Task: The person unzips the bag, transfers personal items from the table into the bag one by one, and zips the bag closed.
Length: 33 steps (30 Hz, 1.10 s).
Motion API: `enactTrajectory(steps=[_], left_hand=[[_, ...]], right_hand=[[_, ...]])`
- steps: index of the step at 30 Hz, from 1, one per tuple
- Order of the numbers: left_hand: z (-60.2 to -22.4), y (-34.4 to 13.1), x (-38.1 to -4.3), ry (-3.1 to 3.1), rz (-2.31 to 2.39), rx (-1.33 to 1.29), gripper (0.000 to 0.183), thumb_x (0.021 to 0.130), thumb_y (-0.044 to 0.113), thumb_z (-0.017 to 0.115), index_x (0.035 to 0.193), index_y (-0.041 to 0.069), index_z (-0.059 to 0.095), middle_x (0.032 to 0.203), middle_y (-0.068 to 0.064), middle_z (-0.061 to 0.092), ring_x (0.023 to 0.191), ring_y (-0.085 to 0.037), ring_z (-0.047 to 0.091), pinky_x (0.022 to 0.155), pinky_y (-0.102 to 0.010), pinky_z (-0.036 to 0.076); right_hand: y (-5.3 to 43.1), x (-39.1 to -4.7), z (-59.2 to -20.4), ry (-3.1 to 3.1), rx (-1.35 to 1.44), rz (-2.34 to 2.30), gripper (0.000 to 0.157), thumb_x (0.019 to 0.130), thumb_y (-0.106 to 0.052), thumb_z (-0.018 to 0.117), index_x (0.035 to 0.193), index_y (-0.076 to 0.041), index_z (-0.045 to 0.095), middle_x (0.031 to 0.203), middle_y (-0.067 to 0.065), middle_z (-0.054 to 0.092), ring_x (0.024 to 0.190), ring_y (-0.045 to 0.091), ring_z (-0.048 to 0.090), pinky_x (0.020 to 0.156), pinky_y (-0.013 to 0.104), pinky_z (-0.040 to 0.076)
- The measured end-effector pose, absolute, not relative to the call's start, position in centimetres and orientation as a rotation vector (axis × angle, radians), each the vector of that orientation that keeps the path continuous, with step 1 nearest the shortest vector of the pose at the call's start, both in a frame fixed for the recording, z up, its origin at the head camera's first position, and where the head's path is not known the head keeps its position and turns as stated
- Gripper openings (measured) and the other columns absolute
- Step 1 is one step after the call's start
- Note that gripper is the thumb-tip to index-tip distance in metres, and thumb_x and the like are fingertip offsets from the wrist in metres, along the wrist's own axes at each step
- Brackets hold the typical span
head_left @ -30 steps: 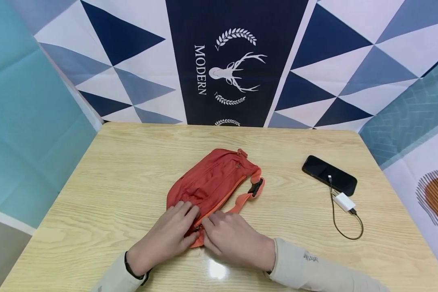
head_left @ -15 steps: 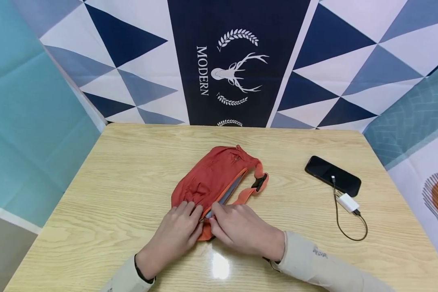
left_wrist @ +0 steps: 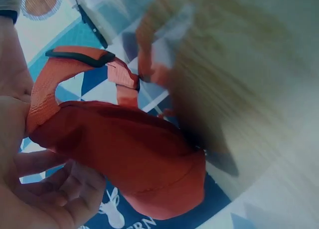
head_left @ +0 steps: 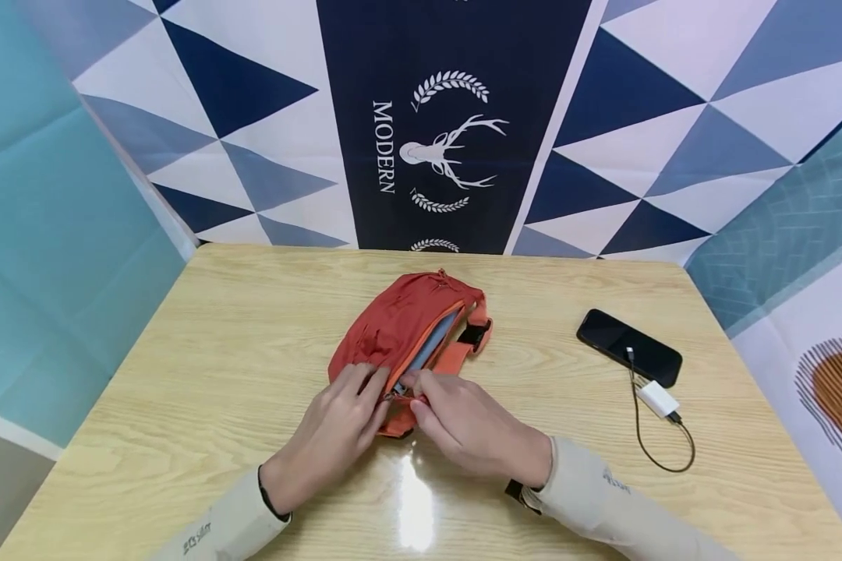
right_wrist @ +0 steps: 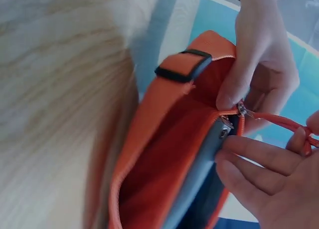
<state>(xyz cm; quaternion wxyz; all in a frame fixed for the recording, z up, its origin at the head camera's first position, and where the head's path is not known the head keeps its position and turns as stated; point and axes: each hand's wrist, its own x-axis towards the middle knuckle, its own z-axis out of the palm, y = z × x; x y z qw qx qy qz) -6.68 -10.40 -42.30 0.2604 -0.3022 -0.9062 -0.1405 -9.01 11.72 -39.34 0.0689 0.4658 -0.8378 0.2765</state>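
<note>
A red waist bag (head_left: 393, 319) with orange trim stands partly raised on the table, its long zipper undone and grey-blue lining (right_wrist: 192, 176) showing inside. My left hand (head_left: 339, 421) grips the bag's near end; in the right wrist view, its thumb (right_wrist: 232, 92) pinches the fabric beside the metal slider (right_wrist: 241, 108). Between thumb and index finger my right hand (head_left: 466, 421) pinches the red zipper pull cord (right_wrist: 279, 120). Its other fingers (right_wrist: 264, 156) extend to the opening, near a small inner zipper pull (right_wrist: 225, 129). The bag's contents are hidden.
On the right of the wooden table (head_left: 217, 351) lies a black phone (head_left: 620, 343). A white charger (head_left: 658, 399) with a dark cable (head_left: 642, 444) sits against it. The bag's orange strap (head_left: 452, 357) with black buckle (head_left: 472, 336) trails on its right side. Patterned cloth hangs behind.
The bag's zipper opening has gone from closed to gaping, exposing the lining. Both hands have shifted slightly away from the table's near edge with the bag, and its opening now faces more upward.
</note>
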Motion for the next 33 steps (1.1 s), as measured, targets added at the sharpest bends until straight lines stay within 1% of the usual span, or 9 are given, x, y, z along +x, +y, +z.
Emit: enactTrajectory(steps=[4,8,13,15,19,21,25,27,33], left_hand=[[-42.1,-10.3,-7.4,-2.453,-0.432,-0.849,0.036,0.088,0.008,0.070,0.121,-0.007,0.062,0.107,-0.012,0.060,0.094,-0.022,0.060,0.075,-0.030,0.057],[-41.7,-10.3,-8.1,-2.481,-0.502,-0.827,0.036,0.087,0.004,0.073,0.119,-0.008,0.063,0.106,-0.013,0.061,0.095,-0.021,0.062,0.078,-0.029,0.056],[-40.7,-10.2,-8.6,-2.511,-0.649,-0.784,0.031,0.087,-0.001,0.072,0.116,-0.007,0.064,0.104,-0.012,0.060,0.088,-0.019,0.062,0.073,-0.026,0.056],[-40.3,-10.1,-8.9,-2.509,-0.712,-0.764,0.030,0.087,-0.002,0.071,0.116,-0.007,0.065,0.103,-0.012,0.060,0.087,-0.019,0.063,0.071,-0.026,0.055],[-40.2,-10.0,-9.1,-2.505,-0.764,-0.737,0.031,0.088,-0.002,0.071,0.117,-0.008,0.064,0.101,-0.013,0.059,0.084,-0.018,0.062,0.068,-0.026,0.055],[-40.3,-10.0,-9.1,-2.502,-0.768,-0.727,0.030,0.088,0.000,0.072,0.116,-0.007,0.064,0.100,-0.012,0.059,0.083,-0.017,0.061,0.068,-0.026,0.055],[-40.1,-10.2,-9.1,-2.475,-0.819,-0.695,0.028,0.089,0.002,0.072,0.115,-0.006,0.065,0.098,-0.010,0.058,0.078,-0.016,0.060,0.065,-0.025,0.054],[-40.0,-10.3,-9.0,-2.460,-0.840,-0.682,0.027,0.089,0.002,0.071,0.114,-0.006,0.065,0.097,-0.010,0.058,0.076,-0.015,0.059,0.063,-0.025,0.054],[-39.6,-10.3,-8.8,-2.457,-0.842,-0.700,0.027,0.089,-0.002,0.070,0.115,-0.008,0.065,0.098,-0.013,0.060,0.081,-0.019,0.062,0.067,-0.028,0.056]], right_hand=[[11.7,-9.4,-39.6,-2.591,1.375,0.944,0.023,0.107,-0.024,0.038,0.117,-0.009,0.053,0.137,0.010,0.059,0.127,0.017,0.056,0.101,0.039,0.048],[11.4,-9.8,-39.9,-2.635,1.379,0.912,0.038,0.108,-0.029,0.035,0.135,-0.005,0.048,0.147,0.011,0.050,0.138,0.019,0.044,0.110,0.040,0.038],[11.0,-10.6,-40.2,-2.633,1.416,0.894,0.030,0.109,-0.028,0.032,0.120,-0.010,0.053,0.151,0.010,0.045,0.145,0.021,0.034,0.115,0.040,0.030],[10.8,-11.0,-40.2,-2.629,1.428,0.922,0.024,0.109,-0.027,0.032,0.105,-0.014,0.053,0.149,0.009,0.047,0.144,0.020,0.034,0.115,0.040,0.030],[10.8,-11.7,-40.1,-2.660,1.405,1.040,0.022,0.109,-0.028,0.034,0.095,-0.019,0.049,0.145,0.005,0.050,0.140,0.014,0.037,0.113,0.040,0.034],[11.0,-11.8,-40.0,-2.648,1.381,1.092,0.021,0.109,-0.028,0.036,0.107,-0.017,0.054,0.144,0.004,0.050,0.136,0.013,0.043,0.110,0.039,0.038],[11.3,-11.8,-40.2,-2.498,1.395,1.031,0.026,0.107,-0.024,0.039,0.122,-0.009,0.053,0.137,0.007,0.057,0.117,0.014,0.058,0.094,0.035,0.050],[11.2,-11.7,-40.4,-2.400,1.411,0.942,0.023,0.106,-0.023,0.039,0.116,-0.008,0.054,0.132,0.010,0.059,0.111,0.015,0.061,0.090,0.035,0.052],[10.0,-11.1,-41.2,-2.286,1.433,0.613,0.034,0.109,-0.027,0.030,0.107,-0.003,0.054,0.136,0.022,0.057,0.132,0.031,0.051,0.110,0.041,0.038]])
